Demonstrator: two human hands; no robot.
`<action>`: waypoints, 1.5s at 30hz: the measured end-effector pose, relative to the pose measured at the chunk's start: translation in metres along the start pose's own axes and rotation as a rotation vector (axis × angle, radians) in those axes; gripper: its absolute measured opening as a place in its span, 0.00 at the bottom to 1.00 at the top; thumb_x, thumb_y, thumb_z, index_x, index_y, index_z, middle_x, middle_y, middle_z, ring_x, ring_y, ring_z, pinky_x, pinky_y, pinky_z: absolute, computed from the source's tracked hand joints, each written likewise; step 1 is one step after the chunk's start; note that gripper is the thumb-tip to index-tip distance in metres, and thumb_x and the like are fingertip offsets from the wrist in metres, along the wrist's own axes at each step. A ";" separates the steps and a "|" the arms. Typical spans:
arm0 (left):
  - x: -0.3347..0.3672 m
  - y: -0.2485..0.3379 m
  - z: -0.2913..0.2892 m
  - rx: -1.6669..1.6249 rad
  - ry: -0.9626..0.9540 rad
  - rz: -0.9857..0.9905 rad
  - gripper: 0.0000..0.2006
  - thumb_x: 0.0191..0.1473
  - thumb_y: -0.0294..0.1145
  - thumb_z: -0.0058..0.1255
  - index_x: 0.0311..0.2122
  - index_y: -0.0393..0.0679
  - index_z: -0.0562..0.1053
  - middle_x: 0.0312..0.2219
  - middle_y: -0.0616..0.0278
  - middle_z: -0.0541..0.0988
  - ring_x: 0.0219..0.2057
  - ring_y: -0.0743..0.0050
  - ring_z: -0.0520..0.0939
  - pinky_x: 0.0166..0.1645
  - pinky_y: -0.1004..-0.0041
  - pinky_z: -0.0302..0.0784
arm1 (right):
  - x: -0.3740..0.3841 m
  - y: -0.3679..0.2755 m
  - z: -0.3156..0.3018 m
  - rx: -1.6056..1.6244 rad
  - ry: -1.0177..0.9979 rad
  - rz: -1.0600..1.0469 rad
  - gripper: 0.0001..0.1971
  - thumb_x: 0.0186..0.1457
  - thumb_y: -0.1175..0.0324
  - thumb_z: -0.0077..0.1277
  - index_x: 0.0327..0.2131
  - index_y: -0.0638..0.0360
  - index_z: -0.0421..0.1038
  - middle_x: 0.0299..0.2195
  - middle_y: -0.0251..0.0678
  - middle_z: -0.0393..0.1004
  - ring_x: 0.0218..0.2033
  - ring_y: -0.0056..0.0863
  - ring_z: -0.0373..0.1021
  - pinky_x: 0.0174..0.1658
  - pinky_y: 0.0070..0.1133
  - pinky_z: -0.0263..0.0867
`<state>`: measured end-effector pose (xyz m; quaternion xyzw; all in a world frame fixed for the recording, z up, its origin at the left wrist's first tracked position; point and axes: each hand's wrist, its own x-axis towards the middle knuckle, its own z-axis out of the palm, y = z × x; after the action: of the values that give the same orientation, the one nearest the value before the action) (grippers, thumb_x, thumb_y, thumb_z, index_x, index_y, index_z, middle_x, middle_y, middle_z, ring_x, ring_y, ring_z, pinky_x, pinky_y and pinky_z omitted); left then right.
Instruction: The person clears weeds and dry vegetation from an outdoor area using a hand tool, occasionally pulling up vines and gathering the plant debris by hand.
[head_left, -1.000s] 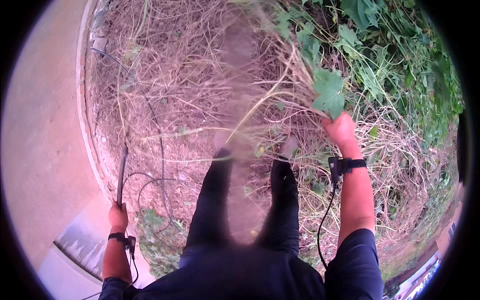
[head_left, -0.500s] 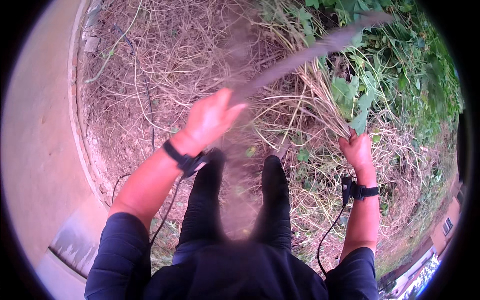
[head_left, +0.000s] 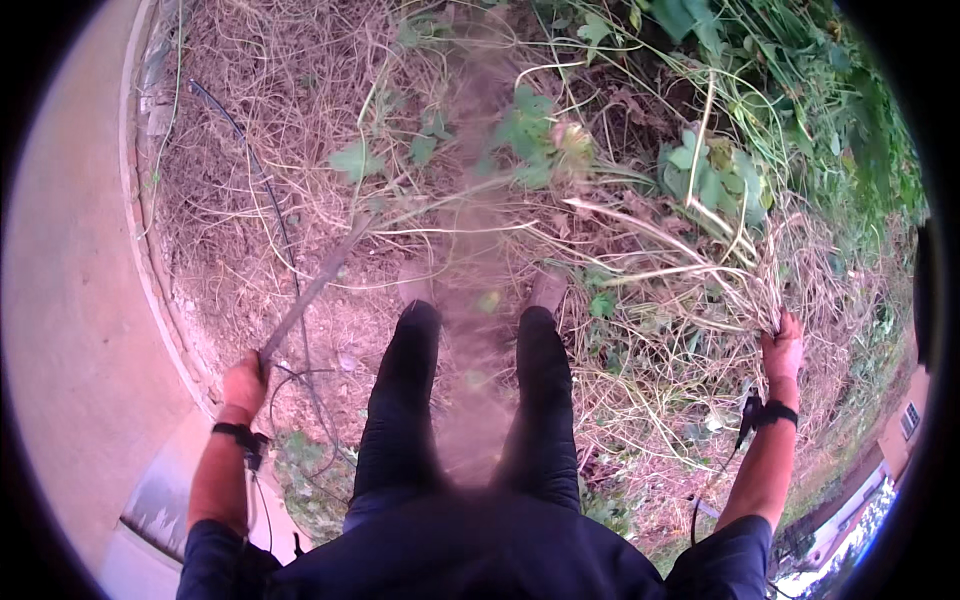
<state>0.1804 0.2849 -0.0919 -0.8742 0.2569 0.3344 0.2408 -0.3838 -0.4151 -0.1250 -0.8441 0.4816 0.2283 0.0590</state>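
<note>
My left hand (head_left: pixel 246 383), out to the left, is closed round the near end of a long, dark, narrow machete-like blade (head_left: pixel 312 292). It slants up and away to the right, and its far end lies among green-leaved vines (head_left: pixel 357 162). At the right, my right hand (head_left: pixel 783 350) grips a bundle of dry vine stems (head_left: pixel 752 295). Cut-looking pale ends point left from the bundle, and longer stems fan out over the ground. Just beyond the bundle hang green leaves (head_left: pixel 715 185). Both wrists wear black straps with cables.
Dry tangled vines (head_left: pixel 300 120) cover the ground ahead. Dense green foliage (head_left: pixel 860 130) stands at the far right. A black hose or cable (head_left: pixel 262 170) runs along the left, beside a concrete ledge (head_left: pixel 75 280). My feet stand amid the litter; a blurred vertical smear crosses the middle.
My left hand has swung down and left with the blade, which had reached across to the upper right. My right hand has drawn the stem bundle right and nearer, with its stems now separated.
</note>
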 end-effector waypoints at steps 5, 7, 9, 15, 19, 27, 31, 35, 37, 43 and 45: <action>0.021 0.121 -0.006 -0.421 0.173 0.059 0.15 0.52 0.43 0.52 0.33 0.41 0.68 0.25 0.44 0.76 0.28 0.40 0.77 0.33 0.54 0.72 | 0.059 0.028 0.005 -0.047 0.048 -0.114 0.41 0.35 0.62 0.64 0.55 0.64 0.57 0.57 0.60 0.53 0.58 0.52 0.53 0.60 0.33 0.54; 0.029 0.170 -0.045 -0.525 0.152 0.019 0.14 0.52 0.43 0.52 0.32 0.41 0.68 0.24 0.45 0.75 0.27 0.41 0.76 0.32 0.54 0.71 | 0.090 0.009 -0.014 -0.015 0.043 -0.126 0.43 0.34 0.60 0.66 0.55 0.64 0.57 0.56 0.59 0.56 0.59 0.53 0.52 0.60 0.34 0.54; 0.035 0.193 -0.066 -0.614 0.155 0.056 0.14 0.53 0.42 0.52 0.32 0.40 0.68 0.23 0.45 0.75 0.26 0.41 0.76 0.31 0.55 0.71 | 0.101 -0.028 -0.038 -0.048 0.154 -0.104 0.42 0.33 0.59 0.66 0.54 0.63 0.60 0.55 0.59 0.58 0.59 0.53 0.52 0.61 0.33 0.52; 0.054 0.203 -0.076 -0.622 0.166 0.143 0.14 0.53 0.42 0.51 0.32 0.40 0.68 0.22 0.46 0.75 0.27 0.42 0.76 0.31 0.57 0.71 | 0.102 -0.146 -0.111 -0.221 0.462 -0.099 0.37 0.36 0.55 0.65 0.52 0.56 0.64 0.51 0.46 0.66 0.58 0.47 0.56 0.59 0.32 0.54; 0.063 0.201 -0.062 -0.673 0.187 0.158 0.15 0.53 0.42 0.52 0.32 0.39 0.68 0.21 0.46 0.74 0.26 0.43 0.76 0.29 0.57 0.70 | 0.082 -0.256 -0.149 -0.027 0.566 -0.102 0.28 0.43 0.54 0.62 0.48 0.53 0.68 0.42 0.34 0.75 0.47 0.33 0.69 0.48 0.29 0.67; 0.063 0.186 -0.026 -0.703 0.120 0.080 0.15 0.53 0.42 0.52 0.30 0.39 0.67 0.18 0.46 0.73 0.24 0.42 0.76 0.27 0.58 0.69 | 0.103 -0.456 -0.050 0.620 0.262 -0.520 0.30 0.46 0.50 0.59 0.49 0.59 0.67 0.48 0.46 0.69 0.48 0.41 0.68 0.50 0.30 0.64; 0.065 0.172 0.002 -0.715 0.118 0.062 0.14 0.53 0.40 0.53 0.30 0.39 0.67 0.19 0.46 0.73 0.23 0.44 0.76 0.26 0.58 0.68 | 0.169 -0.469 0.063 0.359 0.020 -0.259 0.52 0.39 0.40 0.60 0.60 0.65 0.48 0.61 0.48 0.49 0.62 0.41 0.49 0.61 0.30 0.51; 0.073 0.157 0.022 -0.707 0.063 -0.025 0.13 0.52 0.39 0.54 0.29 0.39 0.68 0.19 0.46 0.73 0.22 0.45 0.75 0.25 0.59 0.68 | 0.235 -0.439 0.147 0.099 0.126 -0.180 0.60 0.35 0.37 0.60 0.63 0.65 0.39 0.64 0.46 0.43 0.65 0.40 0.41 0.65 0.32 0.42; 0.082 0.151 0.040 -0.728 0.090 -0.012 0.13 0.52 0.37 0.54 0.28 0.38 0.67 0.17 0.49 0.71 0.19 0.49 0.73 0.24 0.62 0.67 | 0.262 -0.433 0.182 0.004 0.216 -0.188 0.62 0.35 0.36 0.60 0.63 0.65 0.36 0.64 0.45 0.41 0.66 0.39 0.38 0.65 0.32 0.40; 0.097 0.134 0.082 -0.610 0.095 -0.023 0.13 0.52 0.36 0.55 0.27 0.38 0.66 0.15 0.52 0.69 0.16 0.60 0.69 0.22 0.66 0.65 | 0.282 -0.459 0.234 0.534 -0.311 -0.166 0.58 0.38 0.41 0.59 0.62 0.66 0.36 0.60 0.50 0.52 0.61 0.45 0.51 0.62 0.31 0.49; 0.095 0.134 0.094 -0.607 0.117 -0.033 0.13 0.52 0.36 0.55 0.27 0.38 0.66 0.15 0.53 0.68 0.16 0.62 0.68 0.22 0.67 0.64 | 0.260 -0.471 0.250 0.487 -0.427 -0.122 0.50 0.41 0.43 0.58 0.58 0.70 0.47 0.54 0.54 0.60 0.56 0.47 0.59 0.59 0.31 0.55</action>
<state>0.1165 0.2124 -0.2548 -0.9281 0.1445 0.3408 -0.0410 0.0419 -0.2903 -0.5186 -0.7655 0.4473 0.2742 0.3725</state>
